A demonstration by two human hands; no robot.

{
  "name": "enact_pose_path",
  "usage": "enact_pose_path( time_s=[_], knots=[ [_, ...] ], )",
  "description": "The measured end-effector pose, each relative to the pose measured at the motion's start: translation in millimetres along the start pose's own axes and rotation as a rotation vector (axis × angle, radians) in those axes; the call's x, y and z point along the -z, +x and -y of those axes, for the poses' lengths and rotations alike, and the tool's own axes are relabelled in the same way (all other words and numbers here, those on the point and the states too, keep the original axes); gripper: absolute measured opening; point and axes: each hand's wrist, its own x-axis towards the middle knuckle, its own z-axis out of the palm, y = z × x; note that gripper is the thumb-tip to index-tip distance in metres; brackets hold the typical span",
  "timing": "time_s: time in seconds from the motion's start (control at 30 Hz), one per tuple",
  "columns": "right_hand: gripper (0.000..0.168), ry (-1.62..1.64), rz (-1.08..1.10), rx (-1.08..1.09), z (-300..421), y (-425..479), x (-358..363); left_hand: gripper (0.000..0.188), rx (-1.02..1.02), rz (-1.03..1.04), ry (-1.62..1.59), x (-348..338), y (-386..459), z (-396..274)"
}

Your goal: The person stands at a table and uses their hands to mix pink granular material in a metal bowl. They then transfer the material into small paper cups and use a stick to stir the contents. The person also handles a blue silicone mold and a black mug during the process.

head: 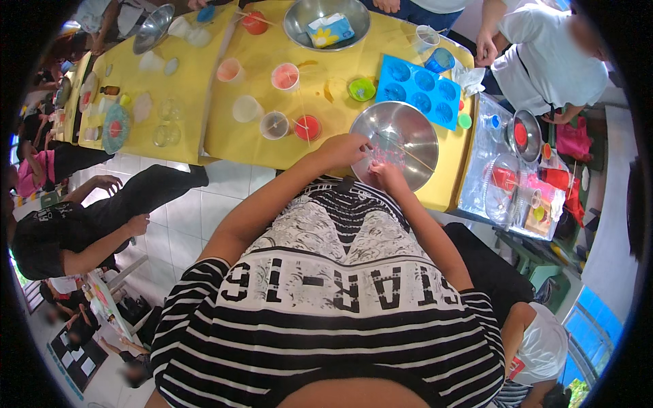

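My left hand (347, 150) reaches over the near left rim of a stainless steel bowl (418, 120), its fingers bent; whether it pinches anything is too small to tell. Inside the bowl's near side is my right hand (386, 175), fingers curled close to small pink bits (390, 157); its grip is unclear. A thin stick (416, 155) leans across the bowl to its right rim. Left of the bowl stand a cup of red stuff (307, 128) with sticks over it and a plastic cup (274, 125) with a stick.
A blue mold (418, 89) with round cavities lies behind the bowl, beside a green cup (361, 90). Farther back are a cup of pink stuff (285, 77) and a steel bowl (326, 25) holding a tissue pack (330, 30). People stand around the yellow-covered table (245, 148).
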Motion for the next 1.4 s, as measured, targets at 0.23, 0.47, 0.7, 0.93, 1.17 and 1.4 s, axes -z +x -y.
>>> enact_pose_path(
  time_s=[0.23, 0.47, 0.7, 0.93, 1.17, 1.4],
  knots=[
    [0.014, 0.137, -0.036, -0.118, 16, -4, 6, 0.030, -0.068, 0.053, -0.016, -3, 1, 0],
    [0.016, 0.036, -0.040, -0.106, 13, -5, 4, 0.027, -0.140, 0.059, 0.035, 0, -2, -3],
    [0.017, 1.089, -0.065, -0.430, -18, 8, 17, 0.032, -0.138, 0.064, -0.054, 16, -18, -3],
    [0.035, 1.670, -0.018, -0.575, -7, 6, 46, 0.034, -0.012, -0.032, -0.259, 32, -55, 12],
    [0.033, 1.747, -0.005, -0.531, -9, -3, 68, 0.035, 0.065, -0.023, -0.293, 43, -62, 18],
    [0.029, 1.751, -0.059, -0.555, -8, -9, 79, 0.031, 0.006, -0.114, -0.250, 52, -54, 17]
  ],
)
